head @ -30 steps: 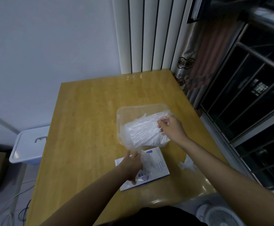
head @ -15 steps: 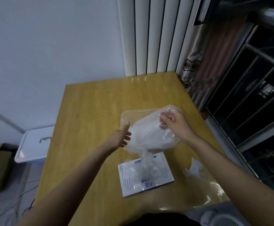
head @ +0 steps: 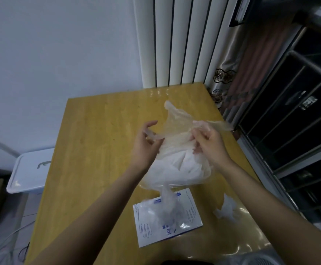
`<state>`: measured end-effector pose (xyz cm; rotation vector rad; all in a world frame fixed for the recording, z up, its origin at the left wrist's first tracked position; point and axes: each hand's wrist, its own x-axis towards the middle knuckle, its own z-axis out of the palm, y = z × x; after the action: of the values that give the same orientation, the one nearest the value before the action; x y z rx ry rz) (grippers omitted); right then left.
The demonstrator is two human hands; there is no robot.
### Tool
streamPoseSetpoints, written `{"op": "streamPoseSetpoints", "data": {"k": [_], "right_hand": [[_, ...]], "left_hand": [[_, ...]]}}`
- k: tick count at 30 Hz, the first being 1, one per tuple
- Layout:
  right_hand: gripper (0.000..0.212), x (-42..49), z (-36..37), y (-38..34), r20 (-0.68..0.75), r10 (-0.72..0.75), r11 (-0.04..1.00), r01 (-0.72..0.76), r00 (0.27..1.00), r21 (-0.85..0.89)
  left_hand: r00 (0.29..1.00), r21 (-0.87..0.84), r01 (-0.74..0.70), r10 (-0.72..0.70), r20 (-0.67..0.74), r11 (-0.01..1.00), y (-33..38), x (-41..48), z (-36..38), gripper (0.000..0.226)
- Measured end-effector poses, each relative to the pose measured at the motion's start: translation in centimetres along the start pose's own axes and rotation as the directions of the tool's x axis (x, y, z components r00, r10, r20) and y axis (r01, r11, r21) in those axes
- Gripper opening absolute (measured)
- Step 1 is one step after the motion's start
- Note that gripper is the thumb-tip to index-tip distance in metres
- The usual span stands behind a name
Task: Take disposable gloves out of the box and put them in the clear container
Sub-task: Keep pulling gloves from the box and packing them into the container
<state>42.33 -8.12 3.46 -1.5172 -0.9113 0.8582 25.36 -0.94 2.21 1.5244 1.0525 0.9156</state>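
Closest to me, near the front edge of the table [head: 91, 150], the flat white box [head: 175, 236] printed with blue hand outlines is lying face up. A strand of gloves [head: 167, 203] is trailing out of it and rising toward the clear container [head: 207, 176], which is sitting just beyond the box. To the right of the box, a stray glove [head: 225, 209] is lying crumpled on the wood, apart from everything else. The container is holding a white heap of gloves [head: 178, 169] that is bulging up to its rim.

Above that heap I am holding both hands. My left hand [head: 146, 150] is pinching one end of a single glove [head: 175, 127] between thumb and curled fingers, and my right hand [head: 211, 144] is gripping the other side of it, fingers closed on the thin film. The single glove is stretching between the two hands over the far part of the container, with one loose flap sticking up toward the back of the table and another pointing off to the right past my right hand.

Beyond the hands the yellow tabletop is running back to a white ribbed radiator [head: 175, 41] against the wall. Left of the table, lower down, a white lidded bin [head: 31, 169] is standing, and on the right a patterned curtain [head: 232, 73] is hanging beside a dark barred window [head: 299, 111].
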Motion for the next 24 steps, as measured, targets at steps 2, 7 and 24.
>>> {"op": "streamPoseSetpoints", "data": {"k": [2,7,24], "right_hand": [[0.013,0.4,0.2,1.5,-0.066,0.0,0.978,-0.014,0.998,-0.207],[0.033,1.0,0.7,6.1,-0.084,0.175,0.857,-0.193,0.981,-0.479],[0.035,2.3,2.4,5.8,0.046,0.556,0.261,-0.122,0.83,-0.958]], "left_hand": [[0.998,0.085,0.028,-0.024,-0.052,0.996,-1.5,0.2,0.0,0.046],[0.992,0.365,0.115,-0.085,-0.095,0.924,-5.1,0.3,-0.2,0.04],[0.976,0.918,-0.147,-0.095,0.194,0.368,-6.8,2.2,1.8,0.065]]}}
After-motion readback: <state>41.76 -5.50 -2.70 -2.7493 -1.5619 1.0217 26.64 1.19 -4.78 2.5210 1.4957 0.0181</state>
